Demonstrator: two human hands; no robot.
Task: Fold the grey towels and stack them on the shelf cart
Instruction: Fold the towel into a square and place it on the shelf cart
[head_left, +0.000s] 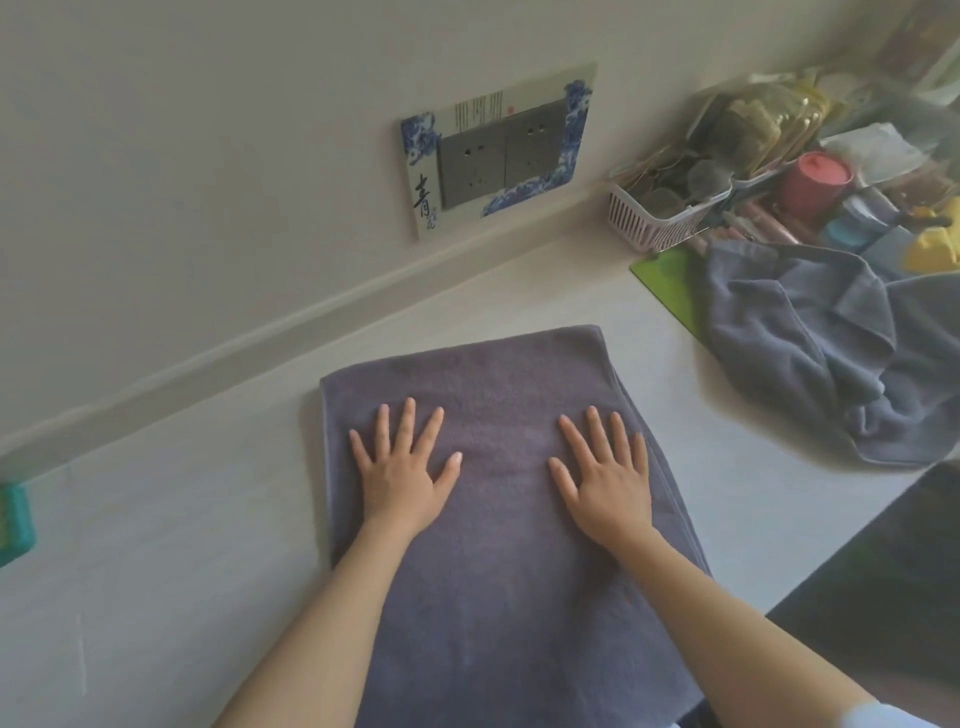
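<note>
Folded grey towel (498, 519) lies flat on the white counter (182, 545), centre-near, w/ its far short edge toward the wall and its near end running off the bottom of the view. Left hand (402, 475) & right hand (608, 483) both rest palm-down on the towel's far half, fingers straight & spread, gripping nothing, the two hands apart w/ bare towel between. A 2nd grey towel (810, 353) sits crumpled far right, partly over a green mat (667, 283), just near of a pink basket (654, 221) of clutter & a red cup (818, 184); wall outlet plate (498, 150) far centre, teal object (15, 522) at left edge.
</note>
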